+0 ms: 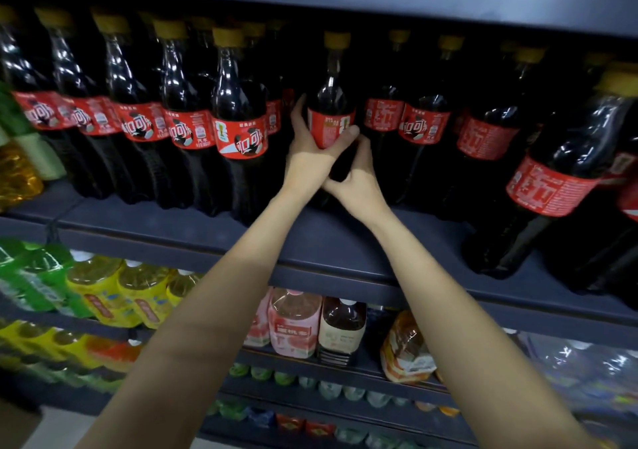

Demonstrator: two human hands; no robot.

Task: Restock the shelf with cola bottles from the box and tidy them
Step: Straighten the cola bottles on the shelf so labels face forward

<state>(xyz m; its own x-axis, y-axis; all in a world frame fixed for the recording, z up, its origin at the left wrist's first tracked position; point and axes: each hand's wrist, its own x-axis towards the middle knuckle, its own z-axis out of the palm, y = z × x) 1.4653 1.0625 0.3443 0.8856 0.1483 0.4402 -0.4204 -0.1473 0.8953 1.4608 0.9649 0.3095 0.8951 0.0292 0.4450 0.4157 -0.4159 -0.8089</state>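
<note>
Red-labelled and yellow-capped, the dark plastic cola bottle (331,103) you are handling stands upright, set back from the front lip of the dark grey metal shelf (310,241). Your left hand (312,152) grips it at the label, fingers curled round its left side and thumb laid across the label's lower edge. Your right hand (359,179) holds the same bottle lower down, fingers wrapped round the dark body just beneath your left hand; the two hands touch.

Left of that bottle, a row of matching cola bottles (145,117) lines the shelf's front, shoulder to shoulder, all full of dark liquid, with more caps showing behind them. A narrow dark gap separates the held bottle from the nearest one in that row. Right of the bottle, more cola bottles (424,124) stand further back, and one large cola bottle (552,179) sits near the front edge at the far right.

Bare shelf lies in front of the held bottle, between the left row and the large right-hand bottle, where your forearms cross the lip. The board above hangs close over the caps.

Below the held bottle's shelf stand yellow drink bottles (114,296), a pink-labelled bottle (293,324) and a cream-labelled tea bottle (341,328).
</note>
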